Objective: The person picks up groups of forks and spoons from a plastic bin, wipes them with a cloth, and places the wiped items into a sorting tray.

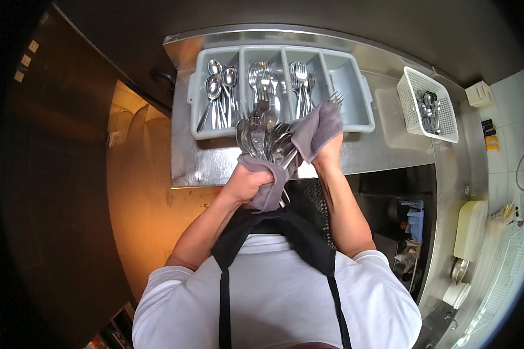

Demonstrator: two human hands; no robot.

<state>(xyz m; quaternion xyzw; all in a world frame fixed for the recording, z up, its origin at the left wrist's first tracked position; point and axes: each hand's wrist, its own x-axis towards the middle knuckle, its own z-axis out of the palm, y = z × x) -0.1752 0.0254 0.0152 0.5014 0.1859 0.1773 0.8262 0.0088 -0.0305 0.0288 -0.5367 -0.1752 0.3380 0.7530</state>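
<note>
My left hand [249,181] grips a bunch of metal cutlery [260,135] by the handles, with a mauve-grey cloth [268,192] wrapped around them. Spoon bowls and fork heads fan out above that fist. In my right hand [329,152] is another part of the cloth, folded around a fork [336,98] whose tines stick out at the top. Both hands are in front of a grey plastic cutlery tray [366,104] with several compartments. Spoons [214,87] lie in its leftmost compartment, mixed cutlery [262,74] in the second and forks [301,76] in the third.
The tray stands on a stainless steel counter [218,163] with a raised back edge. To the right, a white perforated basket [410,109] holds more cutlery [430,113]. Farther right are a pale yellow container [469,231] and white bowls [456,294]. Blue cloths [415,220] hang below the counter.
</note>
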